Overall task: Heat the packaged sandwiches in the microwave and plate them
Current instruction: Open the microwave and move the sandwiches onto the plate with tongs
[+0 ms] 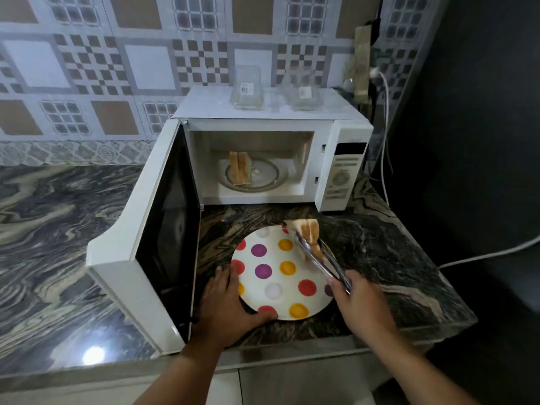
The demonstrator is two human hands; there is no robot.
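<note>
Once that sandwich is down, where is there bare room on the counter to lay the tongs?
Bare marble counter lies right of the plate, bordered by the white cable and the front edge. Left of the microwave door is a wide free stretch. Between plate and door it is crowded: the left hand sits there. The right hand holds the tongs.

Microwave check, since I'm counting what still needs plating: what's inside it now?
Inside the open microwave, one sandwich stands on edge on the left of the glass turntable. The rest of the turntable looks bare. The cavity's near-left corner is hidden behind the door.
</note>
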